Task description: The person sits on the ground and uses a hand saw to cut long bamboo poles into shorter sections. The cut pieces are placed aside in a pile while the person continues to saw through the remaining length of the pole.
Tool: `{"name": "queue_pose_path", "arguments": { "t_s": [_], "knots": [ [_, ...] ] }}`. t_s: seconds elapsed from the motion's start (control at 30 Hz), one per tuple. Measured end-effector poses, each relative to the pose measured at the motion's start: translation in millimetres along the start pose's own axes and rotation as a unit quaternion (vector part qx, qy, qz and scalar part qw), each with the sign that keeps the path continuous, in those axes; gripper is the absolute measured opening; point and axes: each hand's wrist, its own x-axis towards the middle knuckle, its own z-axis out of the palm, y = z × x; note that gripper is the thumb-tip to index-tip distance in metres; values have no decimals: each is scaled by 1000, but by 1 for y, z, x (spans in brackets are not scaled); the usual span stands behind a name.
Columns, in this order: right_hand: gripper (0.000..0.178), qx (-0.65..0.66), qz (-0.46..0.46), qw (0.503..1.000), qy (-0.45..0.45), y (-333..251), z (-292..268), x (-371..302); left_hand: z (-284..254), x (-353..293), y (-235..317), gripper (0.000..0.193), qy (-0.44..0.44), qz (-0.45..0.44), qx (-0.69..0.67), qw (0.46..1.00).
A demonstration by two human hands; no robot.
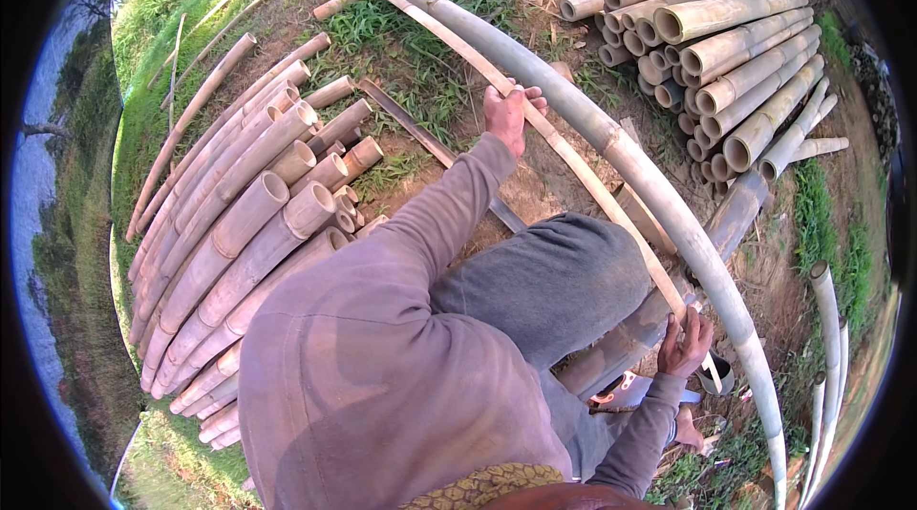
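Observation:
A long, thin split-bamboo strip (594, 187) slants across in front of me, over my bent knee. My left hand (508, 116) is closed round it in its upper half. Near the strip's lower end, my right hand (685, 344) grips it with bent fingers; part of that grip is hidden. Just to the right of the strip, a thick whole bamboo pole (659, 176) curves from the far top down to the lower right. A bamboo log (611, 357) lies beneath, partly covered by my leg.
Cut bamboo poles (215, 252) lie stacked at the left, and another pile (726, 61) stands at the far right. A saw-like tool (630, 389) with an orange part lies below my right hand. Thin poles (827, 376) lean at the right edge.

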Motion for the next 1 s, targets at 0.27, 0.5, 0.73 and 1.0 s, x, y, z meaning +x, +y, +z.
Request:
{"name": "queue_pose_path", "arguments": {
  "t_s": [0.27,0.5,0.73,1.0],
  "knots": [
    [40,-1,1,1000,-8,8,6,14,4,19,-6,25,-11,7,-17,1000],
    [43,-15,10,1000,-13,45,-6,40,-11,30,-23,25,-48,-13,8,999],
    [38,-37,56,997,28,93,10,80,29,-11,-62,70,-170,408,472,763],
    [40,-1,139,990,-5,97,38,70,157,-97,-129,113,-543,435,664,274]
  ]
}}
